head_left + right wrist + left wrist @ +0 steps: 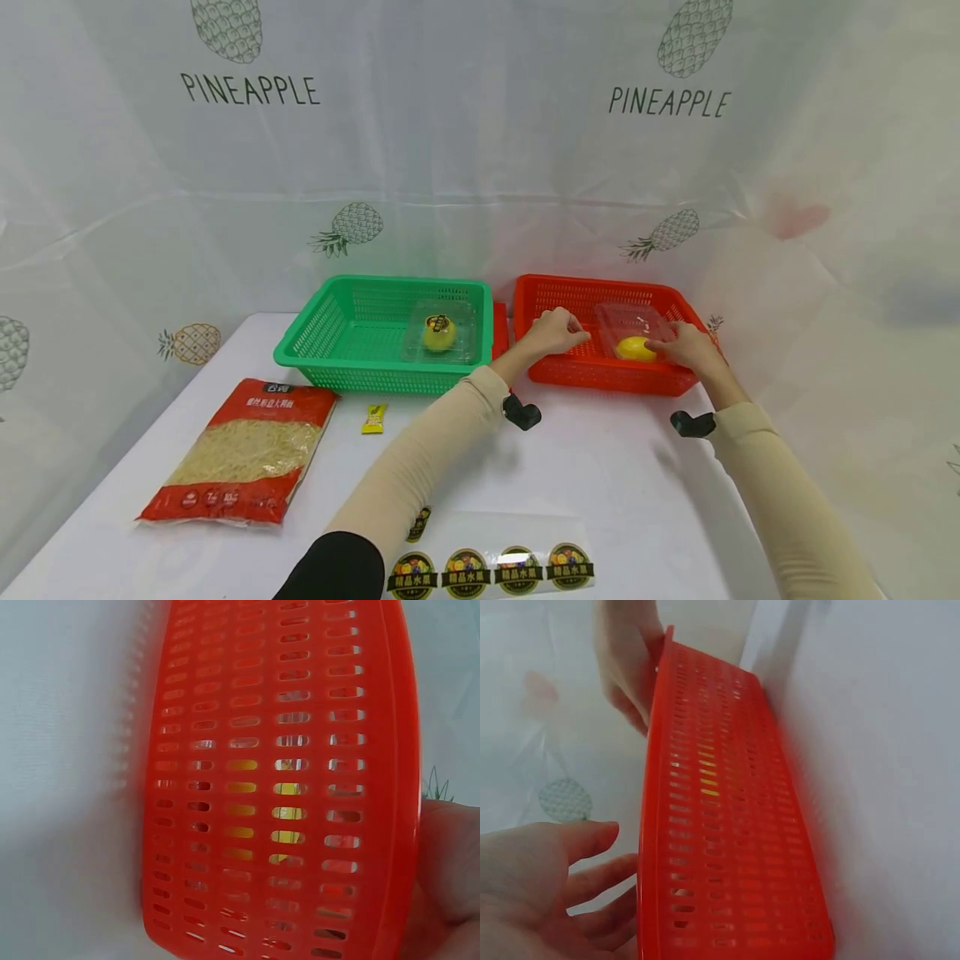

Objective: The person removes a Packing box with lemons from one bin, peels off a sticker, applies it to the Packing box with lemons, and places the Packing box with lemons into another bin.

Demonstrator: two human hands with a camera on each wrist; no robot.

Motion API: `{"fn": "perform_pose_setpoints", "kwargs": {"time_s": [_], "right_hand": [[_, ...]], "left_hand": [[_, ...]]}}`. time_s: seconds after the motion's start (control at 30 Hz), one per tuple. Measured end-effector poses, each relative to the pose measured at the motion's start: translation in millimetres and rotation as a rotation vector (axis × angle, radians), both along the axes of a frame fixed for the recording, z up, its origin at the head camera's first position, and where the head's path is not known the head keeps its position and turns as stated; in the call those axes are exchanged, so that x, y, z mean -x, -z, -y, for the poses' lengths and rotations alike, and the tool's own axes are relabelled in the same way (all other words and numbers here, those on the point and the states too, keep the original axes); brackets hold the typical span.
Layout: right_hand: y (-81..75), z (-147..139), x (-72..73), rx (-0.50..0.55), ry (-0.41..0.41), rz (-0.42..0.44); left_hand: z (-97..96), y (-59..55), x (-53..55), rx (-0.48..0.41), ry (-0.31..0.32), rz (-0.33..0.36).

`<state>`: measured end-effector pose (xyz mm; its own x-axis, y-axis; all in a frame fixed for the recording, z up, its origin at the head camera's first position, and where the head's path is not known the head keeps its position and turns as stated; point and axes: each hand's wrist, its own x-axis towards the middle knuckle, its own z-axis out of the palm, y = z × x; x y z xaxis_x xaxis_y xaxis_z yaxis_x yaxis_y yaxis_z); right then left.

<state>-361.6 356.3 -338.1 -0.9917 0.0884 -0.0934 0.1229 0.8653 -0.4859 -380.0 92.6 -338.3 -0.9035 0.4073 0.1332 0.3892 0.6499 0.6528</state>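
Observation:
A clear plastic box [633, 319] with a yellow, lemon-like fruit [635, 348] in it sits in the right part of the red basket [600, 379]. My right hand [692, 348] reaches over the basket's right side, its fingertips right at the box and fruit; I cannot tell whether they pinch the box. My left hand [557, 332] hovers over the left part of the same basket with loosely bent fingers and nothing in them. In the left wrist view, the left hand [547, 892] is beside the basket rim, thumb apart from the fingers. Yellow shows through the basket slots in both wrist views.
Left of the red basket stands a green basket [360, 375] holding another clear box [459, 321] with a stickered yellow fruit [439, 333]. A red-and-clear food bag [243, 450] and small yellow packet [373, 418] lie left. A sheet of round stickers [517, 533] lies in front.

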Motion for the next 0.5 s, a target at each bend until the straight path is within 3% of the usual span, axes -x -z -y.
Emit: {"fn": "perform_pose_setpoints", "kwargs": {"time_s": [0.5], "right_hand": [[-3.4, 7.2, 5.8, -0.018, -0.036, 0.051]], "left_hand": [[-7.7, 4.0, 4.7, 0.044, -0.094, -0.007]]}}
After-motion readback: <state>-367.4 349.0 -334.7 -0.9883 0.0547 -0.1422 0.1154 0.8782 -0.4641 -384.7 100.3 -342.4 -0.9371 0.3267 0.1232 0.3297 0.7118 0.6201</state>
